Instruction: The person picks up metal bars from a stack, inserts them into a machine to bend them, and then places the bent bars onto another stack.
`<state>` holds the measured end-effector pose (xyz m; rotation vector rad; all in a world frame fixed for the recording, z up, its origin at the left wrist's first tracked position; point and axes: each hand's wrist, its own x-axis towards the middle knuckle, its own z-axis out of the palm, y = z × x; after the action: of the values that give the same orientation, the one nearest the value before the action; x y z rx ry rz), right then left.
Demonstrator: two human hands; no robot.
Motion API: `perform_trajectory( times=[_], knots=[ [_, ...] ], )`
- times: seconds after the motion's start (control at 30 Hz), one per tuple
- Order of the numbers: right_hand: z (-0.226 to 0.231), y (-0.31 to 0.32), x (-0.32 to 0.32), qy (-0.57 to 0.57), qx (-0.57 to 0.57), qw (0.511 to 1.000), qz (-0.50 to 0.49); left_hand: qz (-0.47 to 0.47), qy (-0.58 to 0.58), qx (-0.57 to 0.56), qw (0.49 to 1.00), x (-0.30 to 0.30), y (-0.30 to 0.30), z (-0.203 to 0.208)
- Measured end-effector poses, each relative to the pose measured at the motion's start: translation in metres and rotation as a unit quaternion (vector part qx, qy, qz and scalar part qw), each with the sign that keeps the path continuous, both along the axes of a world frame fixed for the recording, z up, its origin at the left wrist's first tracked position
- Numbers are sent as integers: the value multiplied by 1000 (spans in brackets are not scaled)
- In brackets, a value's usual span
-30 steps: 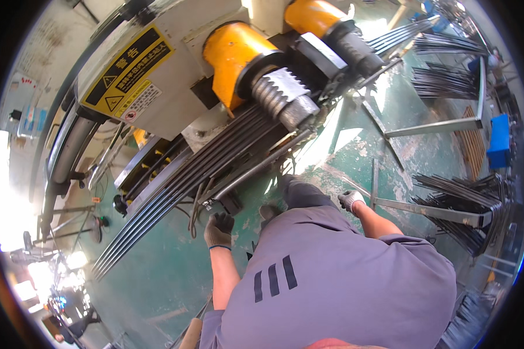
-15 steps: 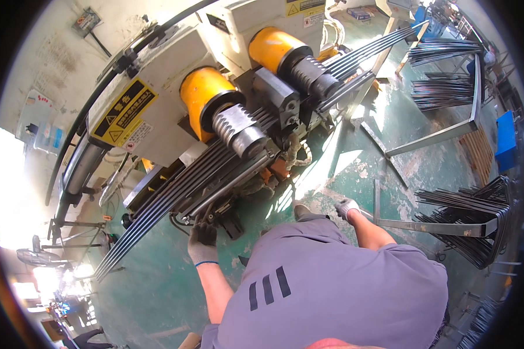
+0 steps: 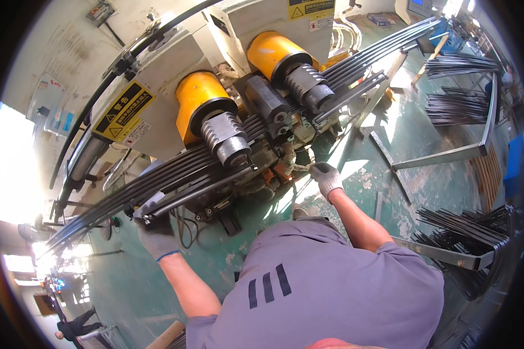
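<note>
My left hand (image 3: 158, 237), in a grey-white work glove with dark fingers, is at the left end of a short metal rail (image 3: 201, 195) on the machine's front. Its fingers look curled there, and what they hold is hidden. My right hand (image 3: 327, 177), gloved too, is held in front of the machine close to a pale hose (image 3: 291, 160). Those fingers are bent together, their contents out of sight. A bundle of long dark metal rods (image 3: 140, 186) runs slantwise across the machine, under two yellow cylinders (image 3: 201, 96) (image 3: 273, 49) with ridged steel ends (image 3: 224, 136).
Bent dark rods hang in stacks on a metal rack (image 3: 460, 107) at the right, with another stack (image 3: 466, 227) nearer. Flat steel bars (image 3: 439, 157) stick out over the green floor (image 3: 262, 212). A person (image 3: 75, 326) is far off at lower left.
My left hand has gone left and slightly down to the rail's left end. My right hand has moved up and left, closer to the machine. The rods now extend further left.
</note>
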<state>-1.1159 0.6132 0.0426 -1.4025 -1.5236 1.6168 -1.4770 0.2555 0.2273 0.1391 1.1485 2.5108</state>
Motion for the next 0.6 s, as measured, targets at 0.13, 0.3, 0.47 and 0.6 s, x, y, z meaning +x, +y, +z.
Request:
perform_trajectory(
  times=[0.13,0.3,0.47,0.6],
  knots=[
    [75,2,-42,87,21,995,-41,14,129,-62,990,-14,6,62],
    [109,14,-75,205,93,973,-53,158,250,-142,945,-4,69,183],
    [123,24,-111,305,-2,947,-99,127,325,-250,903,16,118,257],
    [139,44,-126,376,-63,918,-109,79,363,-348,861,34,151,289]
  ],
)
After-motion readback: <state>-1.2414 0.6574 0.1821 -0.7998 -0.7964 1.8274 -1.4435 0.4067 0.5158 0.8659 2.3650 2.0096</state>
